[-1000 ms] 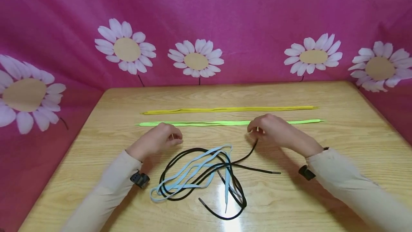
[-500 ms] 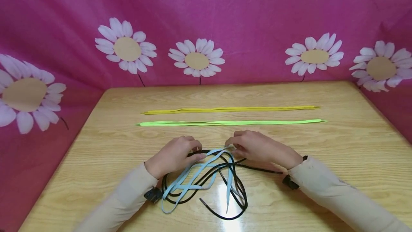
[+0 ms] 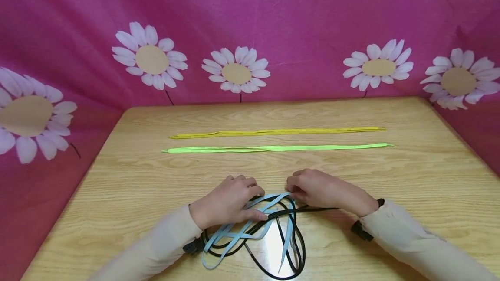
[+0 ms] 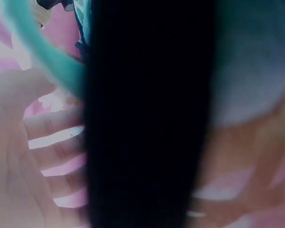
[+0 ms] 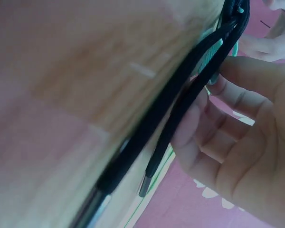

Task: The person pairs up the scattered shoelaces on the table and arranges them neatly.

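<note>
A light blue flat shoelace (image 3: pixel 235 240) and a black round shoelace (image 3: pixel 300 250) lie tangled on the near middle of the table. Over the tangle's left part is my left hand (image 3: pixel 230 200), thumb and fingers apart with laces between them. Its spread fingers (image 4: pixel 57 152) show in the left wrist view, where a blurred dark band hides their tips. My right hand (image 3: pixel 324 190) pinches the light blue shoelace at the tangle's upper right. Two black lace ends run beneath that hand; the right wrist view shows their tips beside its fingers (image 5: pixel 187 121).
Behind the tangle, a neon green shoelace (image 3: pixel 281 148) lies stretched straight across the wooden table (image 3: pixel 129 168). Farther back a yellow shoelace (image 3: pixel 273 132) lies parallel to it. A pink cloth (image 3: pixel 304 21) with white flowers hangs behind and beside the table.
Both hands have come in from the sides to the tangle. The left hand keeps moving rightward. My right hand has taken hold of the light blue shoelace, and the tangle has shifted right and nearer.
</note>
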Tool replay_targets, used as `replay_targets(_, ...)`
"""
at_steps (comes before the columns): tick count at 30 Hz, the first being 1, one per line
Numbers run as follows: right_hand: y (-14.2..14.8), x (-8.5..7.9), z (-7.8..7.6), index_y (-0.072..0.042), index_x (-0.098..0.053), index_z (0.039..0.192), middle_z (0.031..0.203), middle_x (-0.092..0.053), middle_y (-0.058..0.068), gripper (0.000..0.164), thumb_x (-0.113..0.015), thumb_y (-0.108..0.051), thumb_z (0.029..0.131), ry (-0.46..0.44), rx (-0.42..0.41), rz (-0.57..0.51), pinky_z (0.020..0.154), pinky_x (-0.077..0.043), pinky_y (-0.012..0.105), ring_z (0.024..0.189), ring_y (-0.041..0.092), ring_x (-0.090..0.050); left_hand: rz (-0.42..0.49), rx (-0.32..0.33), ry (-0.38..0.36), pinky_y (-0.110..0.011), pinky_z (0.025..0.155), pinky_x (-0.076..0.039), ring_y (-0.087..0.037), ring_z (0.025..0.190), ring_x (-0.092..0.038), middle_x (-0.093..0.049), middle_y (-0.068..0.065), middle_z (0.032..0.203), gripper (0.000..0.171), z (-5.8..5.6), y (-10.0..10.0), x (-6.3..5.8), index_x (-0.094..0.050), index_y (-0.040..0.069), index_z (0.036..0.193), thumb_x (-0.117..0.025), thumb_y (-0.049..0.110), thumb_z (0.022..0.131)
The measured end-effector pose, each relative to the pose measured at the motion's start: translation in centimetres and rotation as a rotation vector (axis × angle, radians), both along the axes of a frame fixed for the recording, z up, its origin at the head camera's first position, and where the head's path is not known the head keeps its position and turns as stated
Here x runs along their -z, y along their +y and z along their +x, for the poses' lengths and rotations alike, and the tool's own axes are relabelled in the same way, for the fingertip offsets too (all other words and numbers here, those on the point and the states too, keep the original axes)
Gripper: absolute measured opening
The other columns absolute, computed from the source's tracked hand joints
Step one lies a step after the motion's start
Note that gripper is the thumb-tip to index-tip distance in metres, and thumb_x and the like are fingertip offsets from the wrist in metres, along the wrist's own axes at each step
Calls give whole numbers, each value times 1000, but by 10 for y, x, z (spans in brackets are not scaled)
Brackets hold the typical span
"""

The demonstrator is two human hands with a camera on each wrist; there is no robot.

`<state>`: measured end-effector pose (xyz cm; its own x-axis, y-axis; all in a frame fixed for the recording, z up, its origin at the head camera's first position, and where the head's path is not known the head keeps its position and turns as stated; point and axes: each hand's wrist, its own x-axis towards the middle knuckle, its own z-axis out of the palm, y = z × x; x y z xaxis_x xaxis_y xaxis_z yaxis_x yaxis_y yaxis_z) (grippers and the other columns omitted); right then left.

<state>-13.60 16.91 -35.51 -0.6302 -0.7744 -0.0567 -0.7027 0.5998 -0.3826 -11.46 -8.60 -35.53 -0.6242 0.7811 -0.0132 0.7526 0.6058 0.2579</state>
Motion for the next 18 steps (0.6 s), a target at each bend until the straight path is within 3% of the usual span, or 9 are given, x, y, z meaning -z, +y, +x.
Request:
replay_targets(6, 5, -4, 8, -16, -58, 81, 75, -52, -10, 15, -65, -8, 91, -43, 5, 13, 58, -40, 21, 65, 3, -44, -35, 75, 49, -36, 75, -46, -17, 93, -59, -63, 0, 104, 30, 3, 6, -1, -67, 14, 113, -71, 31, 88)
replay_targets(10, 8, -7, 8, -16, -53, 81, 69, -49, -12, 19, -64, -4, 91, 10, 38, -54, 55, -38, 20, 61, 3, -42, -3, 119, 116, -33, 67, -47, -15, 84, -61, -65, 1, 92, 15, -2, 7, 0, -69, 13, 102, -70, 10, 87)
replay_targets(13, 13, -12, 5, -14, -51, 83, 64, -45, -12, 22, -63, 3, 88, 100, 72, -105, 51, -34, 20, 57, 2, -37, 46, 107, 120, -30, 64, -48, -11, 75, -61, -67, 1, 85, 12, -7, 4, -2, -70, 11, 94, -66, 3, 87)
replay_targets(18, 25, -22, 2, -11, -55, 87, 64, -50, -11, 25, -60, 12, 80, 197, 137, -162, 50, -36, 21, 56, 1, -41, 138, 25, 27, -21, 59, -43, -5, 62, -51, -67, 2, 79, 10, -13, -7, -14, -70, 9, 91, -63, 2, 91)
